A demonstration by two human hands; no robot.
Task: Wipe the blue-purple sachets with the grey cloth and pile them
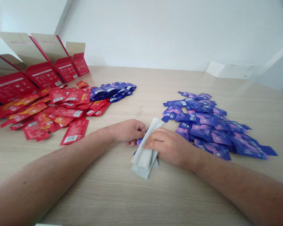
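Observation:
My right hand (167, 144) pinches a folded white cloth-like sheet (145, 157) that slants over the table in the middle of the view. Just left of it, my left hand (133, 131) has its fingers curled round the edge of a purple-blue packet (138, 142), most of which is hidden behind the white sheet. To the right of my right hand lies a loose pile of purple-blue packets (202, 130). A smaller, neater stack of blue packets (113, 91) rests beyond my left hand.
Many red and orange packets (72, 131) are heaped on the left of the wooden table (103, 194). Behind them stand several open red boxes (42, 75) in a row. A white box or card (231, 70) lies at the back right, near the wall.

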